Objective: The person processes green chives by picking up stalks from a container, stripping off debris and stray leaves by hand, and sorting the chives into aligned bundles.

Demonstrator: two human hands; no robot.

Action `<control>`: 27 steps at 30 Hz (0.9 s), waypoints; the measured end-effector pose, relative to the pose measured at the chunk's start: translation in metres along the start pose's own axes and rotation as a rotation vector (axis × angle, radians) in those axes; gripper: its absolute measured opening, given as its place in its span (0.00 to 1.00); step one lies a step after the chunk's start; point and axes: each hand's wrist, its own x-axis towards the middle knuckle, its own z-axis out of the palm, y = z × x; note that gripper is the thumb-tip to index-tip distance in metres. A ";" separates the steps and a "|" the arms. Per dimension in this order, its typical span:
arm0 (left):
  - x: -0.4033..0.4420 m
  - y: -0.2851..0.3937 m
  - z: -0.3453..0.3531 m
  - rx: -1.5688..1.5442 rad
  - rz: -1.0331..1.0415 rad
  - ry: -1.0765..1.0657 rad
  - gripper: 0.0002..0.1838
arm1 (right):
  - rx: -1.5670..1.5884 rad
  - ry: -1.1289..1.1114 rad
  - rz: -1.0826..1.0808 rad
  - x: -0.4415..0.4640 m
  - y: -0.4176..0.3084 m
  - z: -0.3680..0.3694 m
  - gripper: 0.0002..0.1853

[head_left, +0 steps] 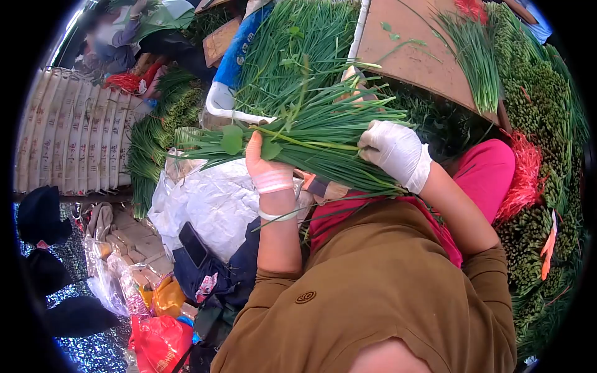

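Observation:
A loose bunch of long green stalks (317,140) lies across my lap, held up in front of me. My left hand (266,166), wrapped in pale tape at the palm and wrist, holds the bunch from below near its left part, thumb upright beside a round leaf (232,140). My right hand (393,152), in a white glove, has its fingers pinched on a thicker yellow-green stem (317,145) at the right side of the bunch. The fingers of my left hand are mostly hidden beneath the stalks.
Beyond the bunch stands a white-rimmed crate (219,102) full of green stalks. A brown board (413,46) holds another bunch (476,62). Stacked bundles (528,124) and red ties (522,171) are at right. A phone (193,244) lies at left; another person (115,43) sits far left.

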 end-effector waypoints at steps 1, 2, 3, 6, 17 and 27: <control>0.001 0.000 -0.001 0.009 0.018 0.000 0.15 | 0.035 0.045 0.004 0.001 0.001 0.000 0.11; 0.001 0.002 -0.003 0.018 0.040 0.003 0.15 | 0.074 0.087 0.006 0.002 0.001 0.000 0.10; 0.001 0.003 -0.008 0.012 0.047 0.031 0.15 | 0.290 0.184 -0.001 0.001 0.004 -0.004 0.07; 0.006 0.003 -0.012 0.003 0.040 0.079 0.15 | 1.144 0.208 0.452 -0.004 0.000 -0.038 0.05; -0.019 -0.009 0.031 0.227 0.164 0.056 0.13 | 0.328 0.050 -0.019 0.042 -0.058 0.009 0.18; -0.032 -0.010 0.049 0.182 0.069 -0.077 0.17 | 0.393 0.070 0.094 0.049 -0.040 0.022 0.11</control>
